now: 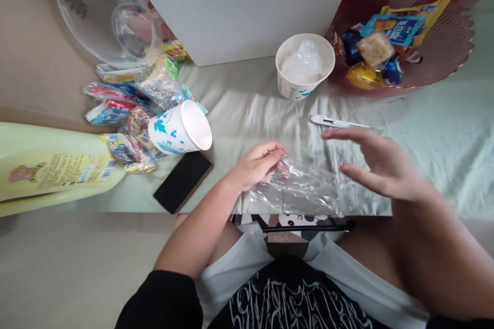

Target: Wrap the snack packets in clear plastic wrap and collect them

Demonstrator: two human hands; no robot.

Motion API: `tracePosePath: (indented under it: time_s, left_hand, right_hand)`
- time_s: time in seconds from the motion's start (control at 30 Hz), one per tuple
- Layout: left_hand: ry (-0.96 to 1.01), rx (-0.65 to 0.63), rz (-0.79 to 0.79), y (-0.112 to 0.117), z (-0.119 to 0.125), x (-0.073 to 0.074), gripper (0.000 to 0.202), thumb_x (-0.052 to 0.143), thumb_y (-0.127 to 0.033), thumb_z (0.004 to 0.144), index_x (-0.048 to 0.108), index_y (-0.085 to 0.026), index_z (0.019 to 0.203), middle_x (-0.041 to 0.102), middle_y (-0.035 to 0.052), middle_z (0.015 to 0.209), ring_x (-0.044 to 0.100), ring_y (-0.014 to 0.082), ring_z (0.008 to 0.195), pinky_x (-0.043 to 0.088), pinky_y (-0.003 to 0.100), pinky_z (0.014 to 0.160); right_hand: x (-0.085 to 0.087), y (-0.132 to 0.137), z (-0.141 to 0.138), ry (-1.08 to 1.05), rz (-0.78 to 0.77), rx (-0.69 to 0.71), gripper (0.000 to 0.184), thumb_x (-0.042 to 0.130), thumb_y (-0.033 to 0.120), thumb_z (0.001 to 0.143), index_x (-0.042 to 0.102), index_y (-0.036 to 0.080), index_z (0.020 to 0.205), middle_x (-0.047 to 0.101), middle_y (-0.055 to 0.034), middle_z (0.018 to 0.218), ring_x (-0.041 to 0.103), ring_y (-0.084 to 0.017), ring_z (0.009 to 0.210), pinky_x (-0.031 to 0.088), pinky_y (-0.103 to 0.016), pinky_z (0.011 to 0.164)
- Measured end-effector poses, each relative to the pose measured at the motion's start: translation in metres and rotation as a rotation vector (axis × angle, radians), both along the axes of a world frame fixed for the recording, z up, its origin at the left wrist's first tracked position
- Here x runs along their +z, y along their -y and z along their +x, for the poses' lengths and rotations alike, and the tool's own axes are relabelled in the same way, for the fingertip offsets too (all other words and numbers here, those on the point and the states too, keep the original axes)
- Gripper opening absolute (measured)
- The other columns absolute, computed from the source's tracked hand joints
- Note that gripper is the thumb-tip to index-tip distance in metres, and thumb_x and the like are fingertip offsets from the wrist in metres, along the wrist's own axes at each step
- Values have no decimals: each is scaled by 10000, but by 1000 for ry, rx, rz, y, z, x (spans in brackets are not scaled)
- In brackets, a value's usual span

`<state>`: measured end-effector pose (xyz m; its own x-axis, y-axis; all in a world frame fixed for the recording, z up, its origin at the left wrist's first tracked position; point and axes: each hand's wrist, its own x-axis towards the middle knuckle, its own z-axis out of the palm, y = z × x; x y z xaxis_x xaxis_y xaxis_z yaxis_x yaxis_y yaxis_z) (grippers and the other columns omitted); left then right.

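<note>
A crumpled clear plastic bag lies on the pale cloth just in front of me. My left hand rests on the bag's left end, fingers curled and pinching the film. My right hand hovers just above the bag's right end with its fingers stretched out and apart, holding nothing. A white pen-like tool lies just beyond the right fingertips.
A paper bowl holding clear plastic stands behind. A pink dish of wrapped snacks sits far right. At left lie a tipped paper cup, a black phone, snack packets, a yellow bottle and clear lids.
</note>
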<state>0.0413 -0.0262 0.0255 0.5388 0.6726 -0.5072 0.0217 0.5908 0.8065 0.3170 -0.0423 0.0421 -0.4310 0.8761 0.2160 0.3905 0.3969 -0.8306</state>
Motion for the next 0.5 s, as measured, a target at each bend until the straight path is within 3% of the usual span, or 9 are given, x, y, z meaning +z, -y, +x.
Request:
tracePosePath:
  time_s: [0.1, 0.2, 0.3, 0.37, 0.5]
  left_hand:
    - [76, -59, 88, 3, 4, 0, 201, 601, -381, 941, 588, -183, 913, 711, 15, 641, 366, 30, 372, 223, 181, 371]
    - [243, 20, 81, 3, -3, 2, 271, 640, -464, 907, 581, -199, 917, 708, 5, 635, 329, 25, 333, 176, 193, 354]
    - [325, 71, -19, 1, -14, 5, 323, 671, -520, 861, 563, -221, 917, 678, -17, 583, 235, 19, 291, 111, 198, 343]
    - [311, 70, -94, -2, -19, 7, 334, 700, -520, 824, 559, -232, 916, 657, -25, 555, 196, 18, 283, 83, 200, 344]
    - [279, 59, -145, -4, -18, 11, 325, 698, -509, 807, 577, -240, 945, 658, -15, 560, 188, 22, 293, 62, 211, 352]
  right_hand:
    - [10, 1, -7, 199, -226, 196, 510, 670, 405, 893, 604, 238, 1370, 759, -85, 1190, 735, -242, 1058, 592, -401, 919]
    - [17, 2, -21, 226, -472, 319, 386, 639, 430, 906, 668, 213, 1223, 782, -57, 997, 737, -201, 831, 595, -331, 744]
    - [17, 6, -35, 131, -660, 511, 183, 649, 374, 904, 674, 213, 988, 722, -2, 803, 644, -137, 651, 516, -249, 580]
    - [14, 8, -40, 29, -731, 592, 161, 649, 367, 911, 649, 213, 955, 663, 20, 745, 581, -114, 612, 472, -226, 539]
    - [9, 6, -46, -185, -782, 566, 183, 649, 387, 919, 627, 211, 966, 623, 26, 758, 554, -107, 646, 478, -227, 568]
